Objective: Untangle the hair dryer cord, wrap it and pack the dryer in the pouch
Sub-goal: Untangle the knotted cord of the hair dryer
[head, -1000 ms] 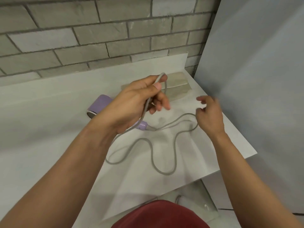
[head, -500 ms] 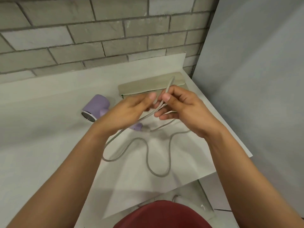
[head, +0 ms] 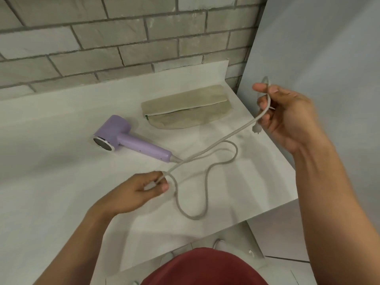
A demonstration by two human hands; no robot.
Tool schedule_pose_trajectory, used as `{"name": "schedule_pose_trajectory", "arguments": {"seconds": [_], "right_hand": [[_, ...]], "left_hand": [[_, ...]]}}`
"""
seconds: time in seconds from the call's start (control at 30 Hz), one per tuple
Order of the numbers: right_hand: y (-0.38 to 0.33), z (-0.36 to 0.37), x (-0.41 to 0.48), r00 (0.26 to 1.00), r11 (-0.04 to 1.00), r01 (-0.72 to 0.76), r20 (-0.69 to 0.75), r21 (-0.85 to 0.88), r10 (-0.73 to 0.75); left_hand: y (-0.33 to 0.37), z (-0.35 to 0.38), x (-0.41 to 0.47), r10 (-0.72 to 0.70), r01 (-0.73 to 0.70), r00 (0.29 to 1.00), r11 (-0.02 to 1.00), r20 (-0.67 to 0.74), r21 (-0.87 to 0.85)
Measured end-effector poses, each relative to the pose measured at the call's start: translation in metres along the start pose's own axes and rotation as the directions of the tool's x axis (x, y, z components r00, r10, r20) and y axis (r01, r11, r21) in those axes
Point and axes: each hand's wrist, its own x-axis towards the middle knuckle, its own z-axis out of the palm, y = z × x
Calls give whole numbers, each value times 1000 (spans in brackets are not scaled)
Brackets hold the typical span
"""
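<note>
A lilac hair dryer [head: 125, 138] lies on its side on the white counter [head: 51, 161], handle pointing right. Its grey cord [head: 205, 188] leaves the handle and loops over the counter toward the front edge. My left hand [head: 139, 192] pinches the cord low, just in front of the handle's end. My right hand [head: 287, 116] holds the cord's far end up at the right, a small bend of it sticking above my thumb and the plug [head: 256, 128] dangling below my fingers. A taut stretch of cord runs between both hands. The beige pouch [head: 187, 110] lies flat behind, its zip open.
A grey brick wall [head: 123, 38] backs the counter. A plain grey panel [head: 329, 48] stands close on the right, past the counter's right edge. The counter's front edge is near my body, with tiled floor below.
My hands were together above the counter; now they have pulled apart, right hand up to the right, left hand down toward me, stretching the cord straight between them. The dryer is uncovered.
</note>
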Motion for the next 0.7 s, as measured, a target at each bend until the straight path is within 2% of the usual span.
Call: {"name": "schedule_pose_trajectory", "arguments": {"seconds": [0.07, 0.13, 0.2, 0.3, 0.37, 0.53, 0.63, 0.7], "right_hand": [[8, -12, 6, 998, 998, -55, -32, 27, 56], [15, -20, 8, 994, 994, -104, -36, 27, 105], [20, -26, 8, 989, 989, -146, -35, 24, 147], [25, -33, 11, 978, 979, -202, -38, 34, 203], [29, -36, 14, 970, 971, -240, -39, 11, 240], [50, -43, 18, 947, 932, -316, -121, -179, 298], [73, -51, 22, 912, 819, -407, -229, -404, 341], [87, -56, 25, 883, 730, -470, -277, -497, 379]], "left_hand": [[7, -10, -3, 87, -90, 991, 995, -105, -30], [22, -22, -5, 134, -164, 974, 972, -180, -166], [43, -32, -4, 203, -262, 944, 940, -260, -218], [77, -45, -1, 374, -437, 871, 887, -319, -153], [98, -49, 2, 456, -504, 822, 862, -340, -62], [138, -44, 34, 443, -472, 767, 880, -464, 59], [150, -40, 60, 348, -425, 791, 905, -503, -41], [154, -38, 74, 327, -400, 803, 915, -497, -44]]}}
